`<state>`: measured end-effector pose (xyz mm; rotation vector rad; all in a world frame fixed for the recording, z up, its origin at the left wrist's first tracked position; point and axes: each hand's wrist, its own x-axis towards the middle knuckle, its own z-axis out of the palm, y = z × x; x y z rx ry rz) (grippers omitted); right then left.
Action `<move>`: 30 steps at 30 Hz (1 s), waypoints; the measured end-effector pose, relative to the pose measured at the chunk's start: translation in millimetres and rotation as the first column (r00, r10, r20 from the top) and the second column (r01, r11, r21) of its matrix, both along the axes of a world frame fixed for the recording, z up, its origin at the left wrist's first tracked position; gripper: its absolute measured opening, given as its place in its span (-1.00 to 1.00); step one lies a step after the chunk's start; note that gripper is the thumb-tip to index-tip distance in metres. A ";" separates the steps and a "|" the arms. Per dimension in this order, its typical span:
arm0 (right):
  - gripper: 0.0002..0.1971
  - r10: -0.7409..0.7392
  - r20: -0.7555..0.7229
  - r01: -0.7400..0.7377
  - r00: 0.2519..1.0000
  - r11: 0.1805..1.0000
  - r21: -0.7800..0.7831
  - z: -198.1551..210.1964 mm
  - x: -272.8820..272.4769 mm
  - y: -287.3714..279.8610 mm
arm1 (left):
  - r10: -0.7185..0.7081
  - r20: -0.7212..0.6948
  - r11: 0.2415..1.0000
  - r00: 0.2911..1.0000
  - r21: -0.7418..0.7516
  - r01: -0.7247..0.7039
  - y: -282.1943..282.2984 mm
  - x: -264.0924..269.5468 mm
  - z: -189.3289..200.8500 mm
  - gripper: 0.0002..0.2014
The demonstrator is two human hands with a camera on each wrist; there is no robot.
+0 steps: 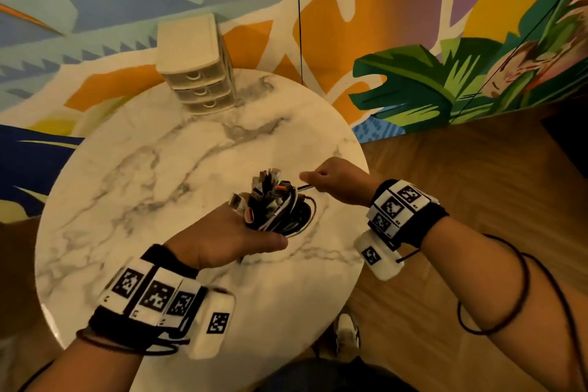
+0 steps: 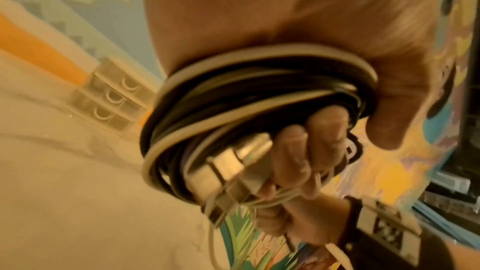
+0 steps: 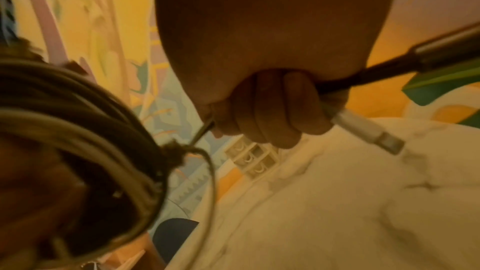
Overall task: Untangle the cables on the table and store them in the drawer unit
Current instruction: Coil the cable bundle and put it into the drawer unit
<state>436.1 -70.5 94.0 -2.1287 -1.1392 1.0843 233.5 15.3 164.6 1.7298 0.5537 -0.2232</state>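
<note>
My left hand (image 1: 222, 240) grips a coiled bundle of black and white cables (image 1: 273, 205) just above the round marble table (image 1: 143, 175), with several plug ends sticking up out of it. The same bundle (image 2: 259, 98) fills the left wrist view, my fingers (image 2: 306, 151) curled round it. My right hand (image 1: 337, 183) is closed round two cable ends (image 3: 363, 128) pulled out of the bundle to the right, one white and one black. A thin cable (image 3: 205, 163) runs from this fist back to the coil (image 3: 91, 130). The white drawer unit (image 1: 197, 73) stands at the table's far edge, all three drawers closed.
A painted mural wall (image 1: 413, 41) rises right behind the table. Wooden floor (image 1: 477, 169) lies to the right. A thin black cord (image 1: 299, 25) hangs down in front of the wall near the drawer unit. Bare marble spreads between my hands and the drawers.
</note>
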 end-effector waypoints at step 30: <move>-0.46 0.059 0.053 -0.050 0.997 0.988 -0.147 -30.0 -5.6 -2.8 | -0.369 0.342 0.877 0.864 0.437 0.202 -43.2 5.3 14.8 -0.82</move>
